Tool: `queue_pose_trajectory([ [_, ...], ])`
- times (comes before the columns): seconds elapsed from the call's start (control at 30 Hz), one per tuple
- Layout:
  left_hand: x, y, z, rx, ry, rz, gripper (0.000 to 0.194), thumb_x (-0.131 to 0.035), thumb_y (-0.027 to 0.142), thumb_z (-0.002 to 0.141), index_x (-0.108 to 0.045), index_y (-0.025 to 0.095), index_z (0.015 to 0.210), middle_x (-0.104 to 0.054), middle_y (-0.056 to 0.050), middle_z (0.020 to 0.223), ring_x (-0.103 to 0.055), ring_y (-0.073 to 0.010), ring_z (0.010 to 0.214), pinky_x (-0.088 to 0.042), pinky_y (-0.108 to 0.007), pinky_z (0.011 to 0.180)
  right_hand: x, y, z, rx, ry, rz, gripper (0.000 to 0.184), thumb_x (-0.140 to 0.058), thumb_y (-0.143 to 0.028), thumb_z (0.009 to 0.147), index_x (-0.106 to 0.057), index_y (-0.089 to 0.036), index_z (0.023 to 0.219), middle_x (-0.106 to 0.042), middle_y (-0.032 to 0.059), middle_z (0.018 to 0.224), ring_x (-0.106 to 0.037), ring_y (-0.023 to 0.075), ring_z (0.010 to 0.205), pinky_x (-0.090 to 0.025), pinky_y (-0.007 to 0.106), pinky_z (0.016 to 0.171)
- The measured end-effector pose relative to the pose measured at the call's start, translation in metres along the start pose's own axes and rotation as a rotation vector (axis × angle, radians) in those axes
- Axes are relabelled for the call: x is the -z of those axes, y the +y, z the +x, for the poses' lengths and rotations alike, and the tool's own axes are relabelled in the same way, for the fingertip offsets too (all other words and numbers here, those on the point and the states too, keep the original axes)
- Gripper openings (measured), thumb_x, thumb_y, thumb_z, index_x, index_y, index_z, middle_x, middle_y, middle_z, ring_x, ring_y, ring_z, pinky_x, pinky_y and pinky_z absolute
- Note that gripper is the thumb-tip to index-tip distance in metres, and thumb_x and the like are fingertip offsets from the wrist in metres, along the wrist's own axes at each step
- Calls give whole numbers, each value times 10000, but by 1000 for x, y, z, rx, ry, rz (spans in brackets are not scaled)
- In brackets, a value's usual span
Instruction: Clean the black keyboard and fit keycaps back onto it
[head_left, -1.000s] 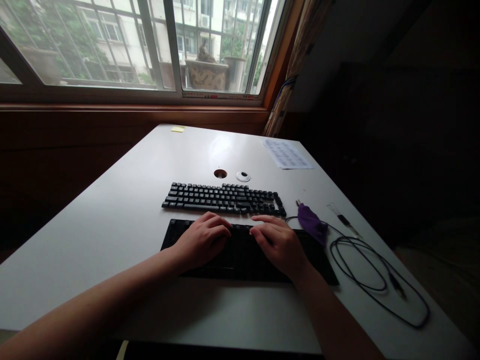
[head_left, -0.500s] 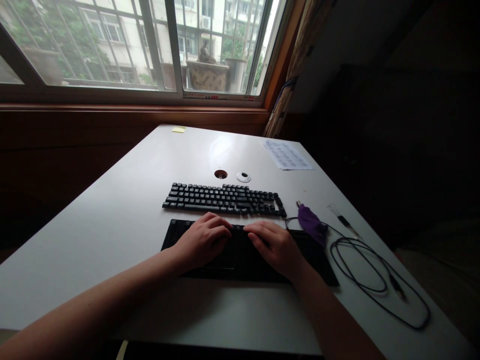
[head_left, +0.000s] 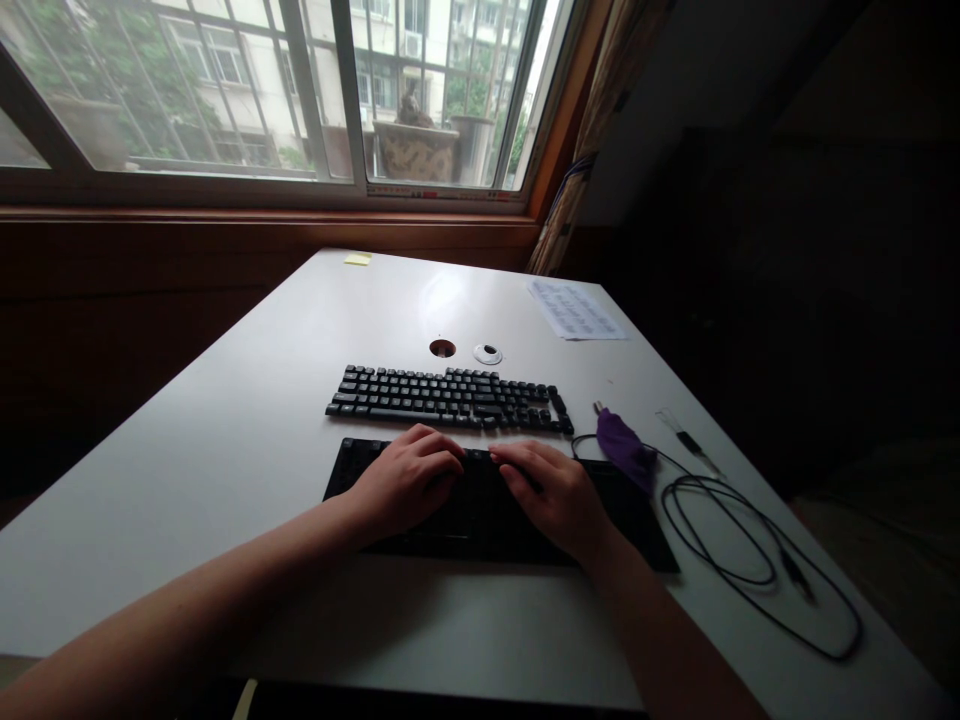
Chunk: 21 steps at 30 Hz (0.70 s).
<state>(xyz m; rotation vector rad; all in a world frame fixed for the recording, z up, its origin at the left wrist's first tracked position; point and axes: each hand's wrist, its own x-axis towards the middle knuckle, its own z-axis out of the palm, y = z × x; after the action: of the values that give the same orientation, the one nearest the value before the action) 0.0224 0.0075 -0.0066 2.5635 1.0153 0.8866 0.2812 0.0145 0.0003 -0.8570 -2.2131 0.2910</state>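
Clearly, the window (head_left: 311, 105) is the biggest thing, filling eleven to twelve o'clock beyond the white desk (head_left: 187, 430). On the desk, at the centre of the clock, lies the black keyboard (head_left: 480, 515), partly under both hands, with a few keys seated along its far edge. Just beyond it, at twelve o'clock, the loose keys (head_left: 450, 397) are laid out in rows. A black cable (head_left: 792, 570) lies in loops at three to four o'clock, and printed paper (head_left: 577, 310) rests at one.

The left hand (head_left: 415, 470) sits over the keyboard towards eleven o'clock, fingers curled close together at the far edge. The right hand (head_left: 551, 490) is just beside it towards one, fingers bent, tips at that same edge, thumb apart from them. Whether either hand grips a key, I cannot tell.

A purple cloth (head_left: 624, 448) overlaps the keyboard's right end at two o'clock, with a thin wire tool (head_left: 688, 441) beyond it. Smallest are a yellow note (head_left: 358, 259) at eleven, then a round hole (head_left: 442, 349) and a white ring (head_left: 484, 360) near twelve.
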Motion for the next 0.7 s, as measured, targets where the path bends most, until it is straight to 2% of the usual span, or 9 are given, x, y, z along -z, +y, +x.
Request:
queue_pose_trajectory([
  [0.17, -1, 0, -1, 3, -1, -1, 176, -605, 95, 881, -681, 209, 992, -715, -57, 1153, -582, -239, 1067, -533, -413, 967, 0, 0, 1, 4, -37, -6, 293, -566, -218, 1002, -640, -265, 1282, -748, 58, 1141, -711, 218, 1053, -583, 397, 952],
  [0.33, -2, -1, -1, 4, 1, 2, 177, -599, 98, 890, -682, 214, 995, -715, -59, 1153, -583, -242, 1064, -531, -420, 968, -1, 1, 0, -22, 18, -12, 291, -566, -210, 1002, -637, -272, 1277, -768, 47, 1096, -732, 212, 1021, -595, 385, 931],
  [0.5, -2, -2, -1, 6, -1, -1, 160, -605, 119, 898, -684, 217, 996, -713, -60, 1153, -583, -242, 1066, -532, -422, 966, 0, 1, 0, -35, 7, -33, 300, -575, -227, 996, -631, -274, 1287, -770, 43, 1109, -739, 216, 1030, -597, 388, 950],
  [0.6, -2, -2, -1, 6, 1, -9, 167, -596, 116, 902, -686, 218, 997, -713, -61, 1152, -582, -242, 1062, -533, -423, 963, 1, 0, 1, -41, 45, -50, 258, -565, -232, 996, -658, -268, 1234, -769, 51, 1093, -738, 220, 1021, -599, 382, 938],
  [0.7, -1, -3, -1, 4, 3, -14, 163, -594, 117, 903, -685, 217, 993, -715, -62, 1147, -585, -243, 1059, -534, -424, 960, 0, 0, 1, -37, 2, -56, 188, -562, -238, 995, -690, -253, 1132, -769, 52, 1028, -740, 217, 948, -608, 367, 882],
])
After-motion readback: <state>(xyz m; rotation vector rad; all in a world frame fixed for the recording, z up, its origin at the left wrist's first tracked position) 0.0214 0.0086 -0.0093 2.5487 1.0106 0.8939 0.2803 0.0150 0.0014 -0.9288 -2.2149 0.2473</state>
